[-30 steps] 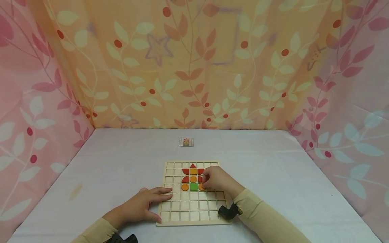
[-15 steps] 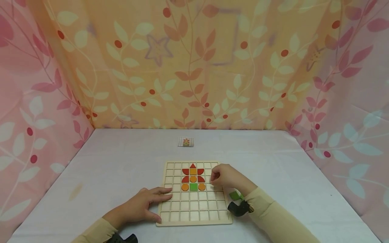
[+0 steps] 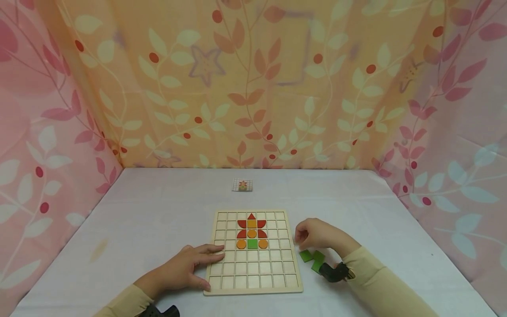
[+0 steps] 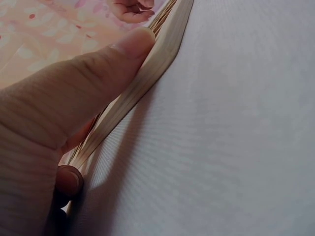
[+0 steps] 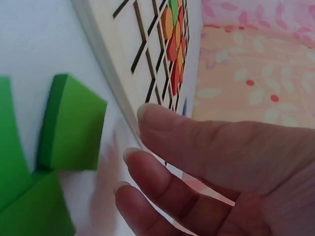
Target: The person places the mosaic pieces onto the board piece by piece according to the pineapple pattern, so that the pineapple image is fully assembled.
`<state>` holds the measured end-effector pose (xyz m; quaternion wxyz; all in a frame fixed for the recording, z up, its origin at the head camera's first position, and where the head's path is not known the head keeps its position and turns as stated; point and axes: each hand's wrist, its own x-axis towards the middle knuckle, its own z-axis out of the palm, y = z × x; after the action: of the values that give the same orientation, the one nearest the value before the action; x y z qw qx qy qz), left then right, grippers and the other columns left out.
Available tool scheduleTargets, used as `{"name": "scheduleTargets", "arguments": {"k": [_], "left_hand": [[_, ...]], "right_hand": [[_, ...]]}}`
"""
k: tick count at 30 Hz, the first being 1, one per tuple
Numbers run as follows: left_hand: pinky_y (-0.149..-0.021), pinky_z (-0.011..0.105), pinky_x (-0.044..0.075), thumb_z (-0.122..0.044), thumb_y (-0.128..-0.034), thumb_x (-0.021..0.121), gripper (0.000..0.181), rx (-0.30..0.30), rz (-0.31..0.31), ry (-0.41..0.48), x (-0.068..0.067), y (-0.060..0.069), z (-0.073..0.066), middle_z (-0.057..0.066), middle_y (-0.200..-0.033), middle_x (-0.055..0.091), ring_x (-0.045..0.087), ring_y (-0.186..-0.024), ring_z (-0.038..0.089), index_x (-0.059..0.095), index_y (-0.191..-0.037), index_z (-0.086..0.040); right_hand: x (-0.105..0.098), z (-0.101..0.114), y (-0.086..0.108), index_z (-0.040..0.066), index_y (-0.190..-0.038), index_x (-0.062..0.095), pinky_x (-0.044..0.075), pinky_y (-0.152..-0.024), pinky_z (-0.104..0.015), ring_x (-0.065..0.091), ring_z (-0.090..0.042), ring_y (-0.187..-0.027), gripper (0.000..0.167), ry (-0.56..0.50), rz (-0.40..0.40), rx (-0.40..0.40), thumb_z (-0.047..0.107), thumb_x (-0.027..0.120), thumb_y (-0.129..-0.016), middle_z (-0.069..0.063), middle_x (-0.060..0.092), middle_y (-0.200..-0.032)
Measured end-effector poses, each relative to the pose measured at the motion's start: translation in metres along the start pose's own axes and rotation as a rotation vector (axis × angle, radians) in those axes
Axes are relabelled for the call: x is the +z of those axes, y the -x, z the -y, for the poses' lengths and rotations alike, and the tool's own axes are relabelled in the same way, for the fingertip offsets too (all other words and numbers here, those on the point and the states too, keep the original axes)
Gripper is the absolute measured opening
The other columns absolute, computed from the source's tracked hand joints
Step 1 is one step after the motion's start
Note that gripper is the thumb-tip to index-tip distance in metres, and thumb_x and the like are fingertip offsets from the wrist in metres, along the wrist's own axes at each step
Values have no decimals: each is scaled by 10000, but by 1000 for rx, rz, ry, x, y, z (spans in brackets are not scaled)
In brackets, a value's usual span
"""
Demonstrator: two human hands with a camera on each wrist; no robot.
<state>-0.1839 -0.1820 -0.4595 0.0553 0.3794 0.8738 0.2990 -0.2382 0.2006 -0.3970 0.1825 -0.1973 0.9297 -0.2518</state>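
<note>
A pale wooden grid board (image 3: 253,279) lies flat on the table, with red, orange and green pieces forming a figure in its upper rows. Along its left edge rests my left hand (image 3: 180,266), fingers extended over the rim and thumb at the near corner; the left wrist view shows the thumb (image 4: 93,83) against the wooden edge. My right hand (image 3: 322,235) hovers right of the board, its fingers loosely bent and holding nothing. Just below it lie green square pieces (image 3: 306,256), seen close in the right wrist view as thick green blocks (image 5: 74,125), near the fingertips (image 5: 152,118).
A small card (image 3: 242,185) printed with a similar figure on a grid lies beyond the board. White cloth (image 3: 166,211) covers the table. Patterned curtains (image 3: 253,88) enclose the back and both sides.
My right hand has left the orange circle at the figure's lower right and moved right, off the board. The green pieces beneath its wrist have come into view. The left hand stays put.
</note>
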Motion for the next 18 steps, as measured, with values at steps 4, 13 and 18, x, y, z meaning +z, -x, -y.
{"name": "scheduleTargets", "arguments": {"k": [4,13,18], "left_hand": [[-769,321,270,-567,-693,658,715,-9,5,-3,0,0,0,-64,-1398,417,394,-1246,141,505,-1320,-260],[-775,329,269,-566,-693,656,720,1,1,-6,1,0,2,-61,-1401,414,392,-1250,145,498,-1325,-261],[-775,330,265,-566,-690,659,722,-5,4,0,1,0,2,-66,-1402,411,388,-1255,142,497,-1326,-266]], "right_hand": [[0,-6,6,123,-724,611,401,-566,-291,492,-140,-626,178,-4,42,35,2,736,-685,26,545,-671],[3,-14,12,118,-737,590,400,-601,-294,474,-150,-683,227,-10,77,-4,-25,748,-658,12,535,-712],[4,-14,13,104,-718,581,404,-600,-303,475,-156,-691,232,-23,95,-11,-36,753,-650,8,529,-706]]}}
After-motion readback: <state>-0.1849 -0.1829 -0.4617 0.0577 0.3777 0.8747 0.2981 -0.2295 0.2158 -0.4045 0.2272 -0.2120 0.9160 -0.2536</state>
